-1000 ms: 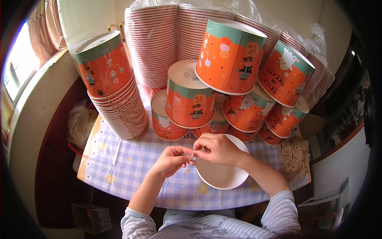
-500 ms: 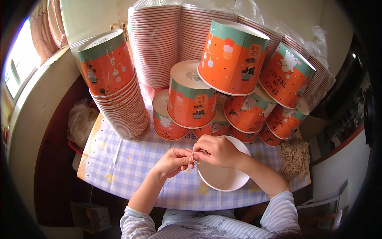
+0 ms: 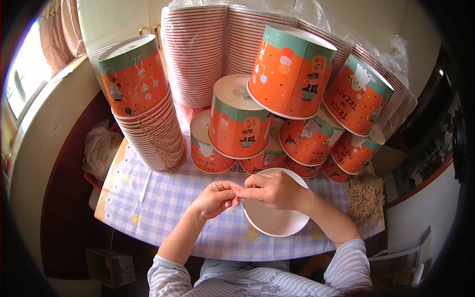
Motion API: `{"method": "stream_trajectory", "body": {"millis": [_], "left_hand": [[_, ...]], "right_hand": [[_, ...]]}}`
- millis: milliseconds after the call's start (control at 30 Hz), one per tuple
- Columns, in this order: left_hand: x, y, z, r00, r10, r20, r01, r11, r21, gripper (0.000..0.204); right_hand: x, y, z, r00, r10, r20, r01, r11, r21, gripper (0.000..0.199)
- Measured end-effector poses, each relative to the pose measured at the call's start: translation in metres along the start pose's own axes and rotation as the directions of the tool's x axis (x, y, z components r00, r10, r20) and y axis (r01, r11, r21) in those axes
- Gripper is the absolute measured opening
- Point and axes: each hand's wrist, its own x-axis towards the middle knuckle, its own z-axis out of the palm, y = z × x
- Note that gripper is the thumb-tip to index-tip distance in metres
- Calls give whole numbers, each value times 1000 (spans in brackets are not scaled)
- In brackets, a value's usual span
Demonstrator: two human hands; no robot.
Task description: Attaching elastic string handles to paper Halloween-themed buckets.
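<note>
Over the checked cloth [image 3: 163,198], both hands meet at the rim of a white-lined bucket [image 3: 277,222] lying open side up. Left hand [image 3: 215,198] and right hand [image 3: 272,189] each pinch something tiny at that rim; what it is cannot be told. A slip could drop it into the bucket, and an elbow could topple the leaning orange buckets [image 3: 292,74] with teal bands behind. Left stands a nested stack [image 3: 143,114]

Glossy paper bucket [image 3: 275,218], checked cloth tablecloth [image 3: 163,198], clear plastic wrap [image 3: 316,10]
</note>
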Motion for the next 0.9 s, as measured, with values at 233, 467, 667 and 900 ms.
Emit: {"method": "stream_trajectory", "body": {"millis": [233, 467, 667, 900], "left_hand": [[2, 2, -1, 998, 44, -52, -48, 996, -80, 8], [1, 3, -1, 992, 79, -97, -89, 991, -102, 11], [1, 2, 0, 990, 119, -71, -124, 990, -74, 12], [2, 3, 3, 986, 97, -133, -69, 977, 201, 13]], "right_hand": [[0, 1, 2, 999, -16, 42, 19, 997, -75, 17], [4, -2, 2, 997, 62, 44, -56, 989, -138, 20], [3, 1, 4, 998, 42, 44, -37, 995, -94, 18], [1, 3, 5, 999, 47, 10, -46, 995, -91, 17]]}}
